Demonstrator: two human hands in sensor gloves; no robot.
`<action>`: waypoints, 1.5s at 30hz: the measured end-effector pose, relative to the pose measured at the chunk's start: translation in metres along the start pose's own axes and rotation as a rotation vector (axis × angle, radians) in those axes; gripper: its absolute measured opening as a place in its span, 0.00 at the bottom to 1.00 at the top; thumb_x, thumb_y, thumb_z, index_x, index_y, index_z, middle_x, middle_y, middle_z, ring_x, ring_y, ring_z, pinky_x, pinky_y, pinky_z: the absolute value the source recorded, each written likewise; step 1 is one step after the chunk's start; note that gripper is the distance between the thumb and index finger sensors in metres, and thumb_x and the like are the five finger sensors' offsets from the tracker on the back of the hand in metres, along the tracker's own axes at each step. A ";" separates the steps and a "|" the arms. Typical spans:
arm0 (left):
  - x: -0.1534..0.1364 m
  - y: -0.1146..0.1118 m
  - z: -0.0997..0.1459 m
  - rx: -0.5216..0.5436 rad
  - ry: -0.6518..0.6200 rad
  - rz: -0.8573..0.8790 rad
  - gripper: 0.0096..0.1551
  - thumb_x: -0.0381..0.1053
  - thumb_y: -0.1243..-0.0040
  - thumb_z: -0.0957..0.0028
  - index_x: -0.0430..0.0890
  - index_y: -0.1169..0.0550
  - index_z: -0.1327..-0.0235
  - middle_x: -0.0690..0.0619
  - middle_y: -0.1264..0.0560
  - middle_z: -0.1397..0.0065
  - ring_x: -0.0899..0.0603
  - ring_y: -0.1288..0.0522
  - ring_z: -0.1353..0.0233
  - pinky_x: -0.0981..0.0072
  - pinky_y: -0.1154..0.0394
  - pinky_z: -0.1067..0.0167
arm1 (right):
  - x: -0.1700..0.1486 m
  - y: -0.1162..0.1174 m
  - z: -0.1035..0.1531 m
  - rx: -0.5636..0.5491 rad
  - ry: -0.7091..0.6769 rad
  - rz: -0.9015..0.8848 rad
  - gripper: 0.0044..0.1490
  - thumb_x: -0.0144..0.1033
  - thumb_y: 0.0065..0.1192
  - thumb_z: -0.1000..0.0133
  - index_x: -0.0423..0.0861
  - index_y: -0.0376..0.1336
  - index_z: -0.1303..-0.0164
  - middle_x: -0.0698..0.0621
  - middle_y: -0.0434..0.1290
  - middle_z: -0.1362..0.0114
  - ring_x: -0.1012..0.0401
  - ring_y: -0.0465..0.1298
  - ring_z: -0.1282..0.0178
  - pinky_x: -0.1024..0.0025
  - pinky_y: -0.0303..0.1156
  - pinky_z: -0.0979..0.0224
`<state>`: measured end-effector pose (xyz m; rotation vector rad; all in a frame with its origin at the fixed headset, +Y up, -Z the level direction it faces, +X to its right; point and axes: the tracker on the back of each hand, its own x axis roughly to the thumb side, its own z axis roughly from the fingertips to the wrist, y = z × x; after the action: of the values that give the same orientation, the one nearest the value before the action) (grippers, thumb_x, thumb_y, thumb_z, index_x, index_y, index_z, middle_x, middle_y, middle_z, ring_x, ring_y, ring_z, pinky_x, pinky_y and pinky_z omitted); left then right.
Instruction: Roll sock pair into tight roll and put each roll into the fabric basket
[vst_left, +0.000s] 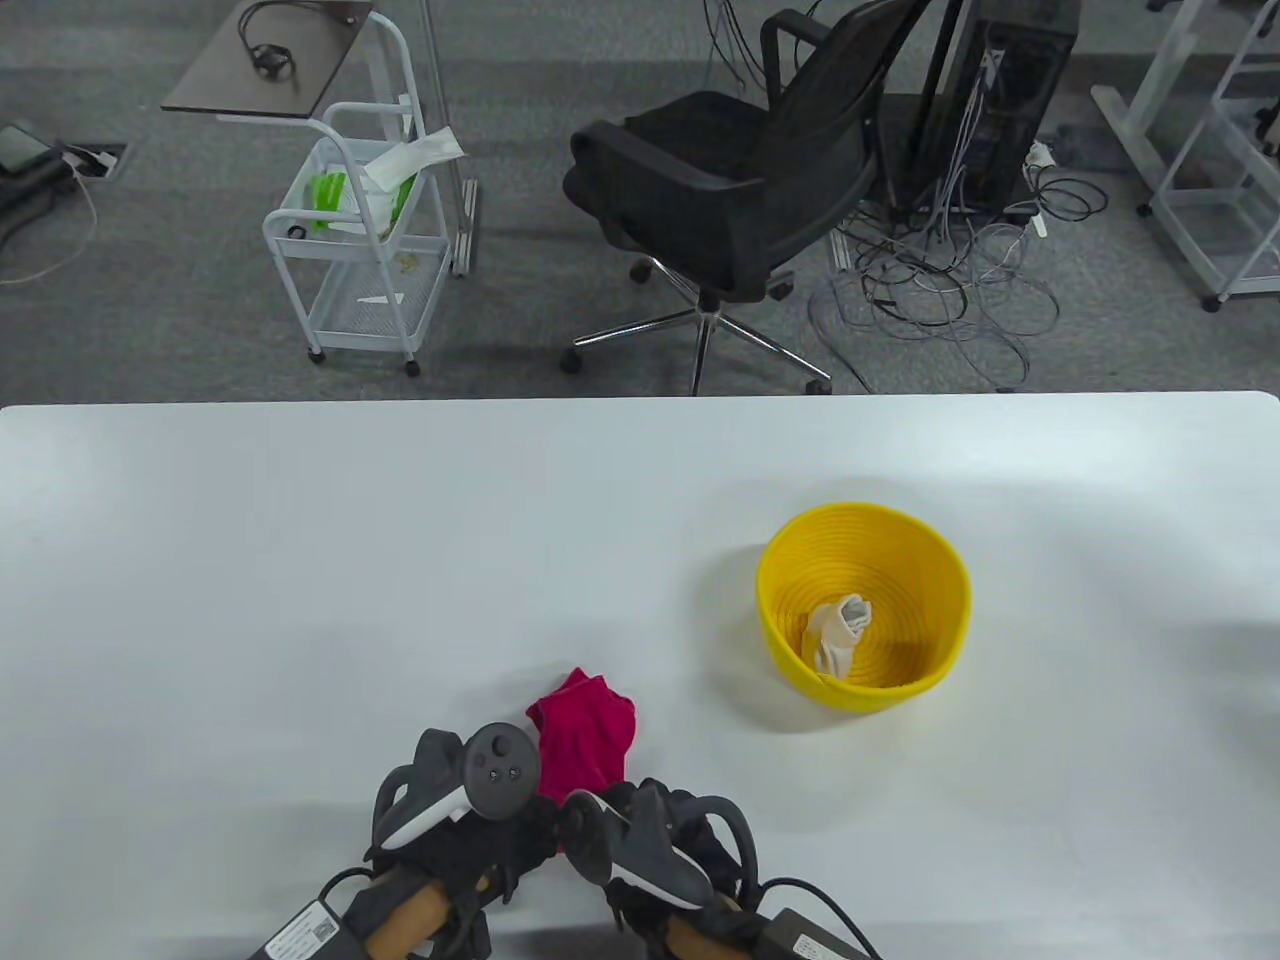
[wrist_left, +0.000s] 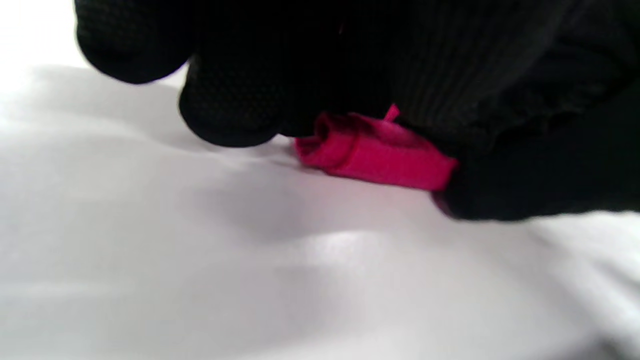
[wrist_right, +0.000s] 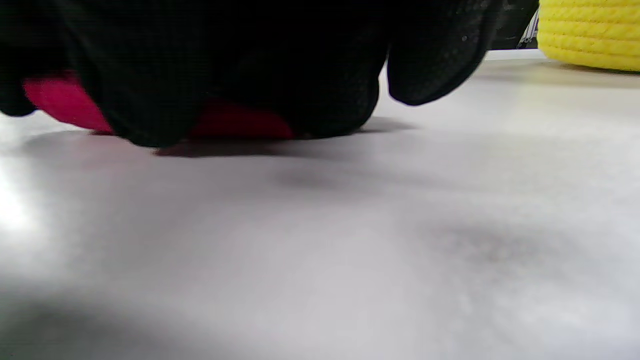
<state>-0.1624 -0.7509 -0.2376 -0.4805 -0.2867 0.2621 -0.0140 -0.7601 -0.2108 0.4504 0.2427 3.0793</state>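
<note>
Behind the big white table (vst_left: 300, 560) there is a gray floor with a black office chair (vst_left: 730, 190), a little white cart (vst_left: 355, 260) and a messy pile of cables (vst_left: 940, 290). On the table stands a yellow basket (vst_left: 925, 560), and one pale sock roll (vst_left: 838, 632) already lies inside it.

Both hands are down at the near edge of the table, side by side and almost touching. The left hand (vst_left: 450, 800) and the right hand (vst_left: 650, 830) both have their fingers curled down onto the near end of the red sock pair (vst_left: 585, 735). In the left wrist view, that end is already turned into a small roll under the fingers. The rest of the sock lies on the table just past the hands, pointing away from the person. The basket is farther off, to the right.

I think the rolling has only begun. To do it well, the hands should press down and push forward together, so the roll stays tight and even. If one side goes faster, the roll may come out crooked or loose.
</note>
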 end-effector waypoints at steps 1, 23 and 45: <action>0.000 -0.002 -0.001 -0.004 0.001 -0.012 0.30 0.58 0.30 0.62 0.49 0.15 0.46 0.47 0.18 0.42 0.42 0.16 0.50 0.50 0.23 0.52 | 0.000 0.000 -0.001 0.005 0.001 -0.005 0.30 0.53 0.73 0.56 0.61 0.71 0.42 0.60 0.78 0.36 0.61 0.80 0.40 0.52 0.74 0.32; 0.003 -0.009 -0.008 0.030 -0.010 -0.029 0.23 0.55 0.39 0.57 0.50 0.16 0.51 0.49 0.17 0.50 0.45 0.16 0.57 0.52 0.23 0.55 | -0.006 -0.013 0.004 0.051 -0.072 -0.057 0.25 0.48 0.70 0.53 0.62 0.71 0.44 0.62 0.78 0.34 0.61 0.81 0.36 0.52 0.74 0.32; 0.004 -0.003 -0.002 0.043 0.008 -0.046 0.32 0.58 0.26 0.66 0.49 0.15 0.47 0.46 0.17 0.45 0.43 0.16 0.52 0.50 0.23 0.53 | -0.006 -0.003 -0.003 0.013 0.011 -0.003 0.27 0.53 0.66 0.53 0.62 0.70 0.42 0.62 0.76 0.33 0.62 0.79 0.36 0.52 0.73 0.31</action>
<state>-0.1576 -0.7532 -0.2368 -0.4321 -0.2840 0.2207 -0.0091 -0.7575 -0.2155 0.4333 0.2636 3.0795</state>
